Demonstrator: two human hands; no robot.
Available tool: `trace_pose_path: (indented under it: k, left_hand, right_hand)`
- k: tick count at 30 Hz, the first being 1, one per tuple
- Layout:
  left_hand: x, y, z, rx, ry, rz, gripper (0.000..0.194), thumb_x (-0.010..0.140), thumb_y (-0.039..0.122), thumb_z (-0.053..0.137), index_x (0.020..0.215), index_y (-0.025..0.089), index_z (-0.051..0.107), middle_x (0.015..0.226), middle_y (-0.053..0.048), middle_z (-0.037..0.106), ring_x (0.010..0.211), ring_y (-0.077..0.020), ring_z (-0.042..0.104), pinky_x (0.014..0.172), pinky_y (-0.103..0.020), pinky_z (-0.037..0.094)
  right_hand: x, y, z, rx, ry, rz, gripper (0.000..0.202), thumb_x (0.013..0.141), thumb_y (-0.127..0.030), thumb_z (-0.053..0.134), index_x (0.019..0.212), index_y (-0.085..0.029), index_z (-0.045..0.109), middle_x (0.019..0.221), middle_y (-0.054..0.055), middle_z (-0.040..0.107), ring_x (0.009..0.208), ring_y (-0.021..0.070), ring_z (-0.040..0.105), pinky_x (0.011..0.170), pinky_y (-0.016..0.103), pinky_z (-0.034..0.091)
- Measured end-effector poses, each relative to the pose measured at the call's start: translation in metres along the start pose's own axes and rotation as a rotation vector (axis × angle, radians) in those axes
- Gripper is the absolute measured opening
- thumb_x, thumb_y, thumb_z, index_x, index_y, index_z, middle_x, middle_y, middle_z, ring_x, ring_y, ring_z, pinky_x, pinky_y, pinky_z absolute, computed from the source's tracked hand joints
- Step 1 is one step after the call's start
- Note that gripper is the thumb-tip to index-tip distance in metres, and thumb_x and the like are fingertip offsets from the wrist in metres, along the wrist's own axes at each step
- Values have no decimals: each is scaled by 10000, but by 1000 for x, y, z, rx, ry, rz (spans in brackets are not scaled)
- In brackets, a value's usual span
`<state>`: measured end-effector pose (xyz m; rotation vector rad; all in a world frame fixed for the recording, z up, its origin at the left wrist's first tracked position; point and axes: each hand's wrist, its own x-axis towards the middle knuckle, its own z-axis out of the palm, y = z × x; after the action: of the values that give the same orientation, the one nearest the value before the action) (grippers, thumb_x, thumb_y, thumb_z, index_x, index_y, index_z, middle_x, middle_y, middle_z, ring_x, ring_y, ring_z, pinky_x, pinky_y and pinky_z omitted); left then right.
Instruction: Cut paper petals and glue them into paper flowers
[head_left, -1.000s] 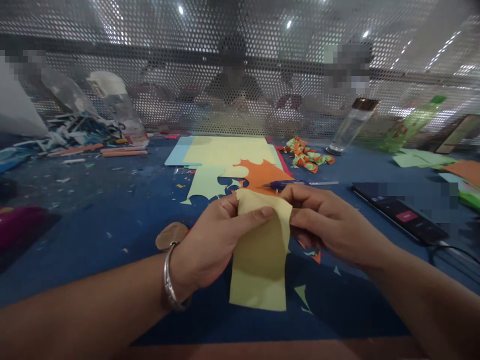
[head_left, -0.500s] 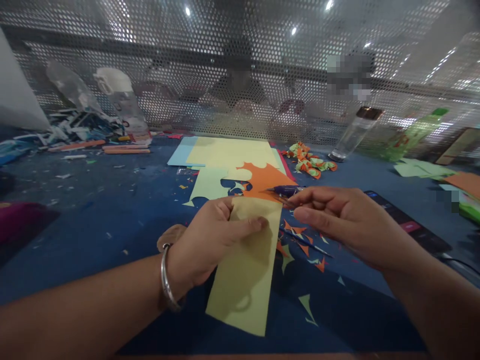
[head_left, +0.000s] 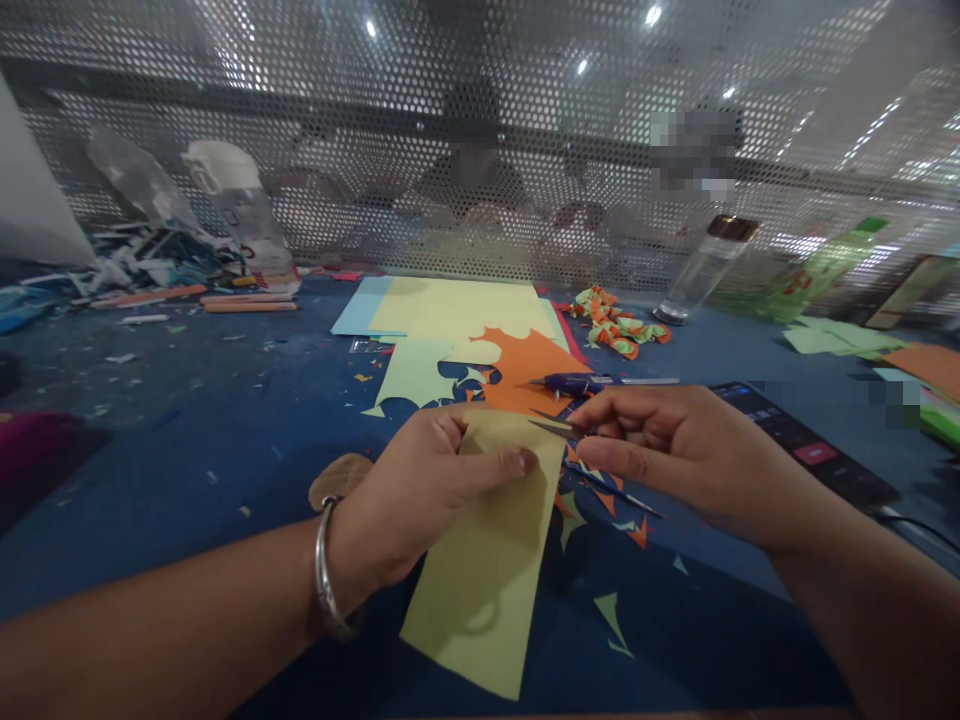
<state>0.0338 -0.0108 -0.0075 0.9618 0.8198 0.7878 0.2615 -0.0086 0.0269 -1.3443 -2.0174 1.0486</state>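
My left hand (head_left: pixel 442 480) pinches a long strip of yellow paper (head_left: pixel 480 590) near its top edge, thumb on top. The strip hangs toward me over the blue table. In my right hand (head_left: pixel 660 450) is a pair of small scissors (head_left: pixel 555 427); their two thin, pointed blades stand slightly apart at the strip's upper right corner. Their handles are hidden in my fingers. Just beyond lie a dark blue pen (head_left: pixel 577 383) and a cut orange sheet (head_left: pixel 525 362). A second slim blue tool (head_left: pixel 615 488) rests among paper scraps below my right hand.
Stacked yellow sheets (head_left: pixel 465 305) and a cut pale green sheet (head_left: pixel 412 375) lie ahead. Curled orange-green pieces (head_left: pixel 619 325) sit near the perforated screen (head_left: pixel 480 220). Bottles (head_left: pixel 251 220) stand on both sides. A phone (head_left: pixel 810 445) lies at the right.
The scissors' blades now show clearly over the strip's upper right corner. My right hand has shifted slightly left and down. The yellow strip sits a little lower, still in my left hand.
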Motion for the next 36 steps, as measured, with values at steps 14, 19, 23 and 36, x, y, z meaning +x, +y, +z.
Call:
trace_pose_path:
  k: [14, 19, 23, 36]
  left_hand:
    - [-1, 4, 4, -11, 7, -31, 101, 798, 219, 800, 851, 146, 754, 741, -35, 759, 561, -115, 672, 529, -198, 541]
    - [-1, 1, 3, -26, -3, -15, 196, 812, 329, 796, 882, 150, 759, 805, -67, 769, 614, -145, 695, 584, -244, 567]
    - [0, 0, 2, -28, 30, -3, 214, 813, 359, 795, 866, 153, 763, 793, -65, 765, 600, -136, 686, 570, -229, 552]
    - [1, 0, 2, -33, -14, -11, 194, 827, 333, 788, 855, 143, 764, 791, -62, 760, 619, -140, 689, 578, -236, 569]
  right_hand:
    - [-1, -4, -1, -70, -5, -53, 345, 905, -511, 661, 971, -181, 739, 636, -20, 575, 524, 78, 435, 444, 204, 296]
    - [-1, -1, -2, -82, 10, -42, 335, 893, -506, 673, 948, -183, 738, 612, -29, 544, 524, 79, 412, 447, 201, 299]
    - [0, 1, -2, -83, 8, -45, 318, 893, -494, 679, 958, -188, 741, 628, -22, 583, 530, 80, 442, 455, 200, 312]
    - [-1, 0, -1, -74, 8, -27, 361, 876, -536, 679, 950, -188, 739, 664, -5, 613, 550, 102, 473, 482, 225, 344]
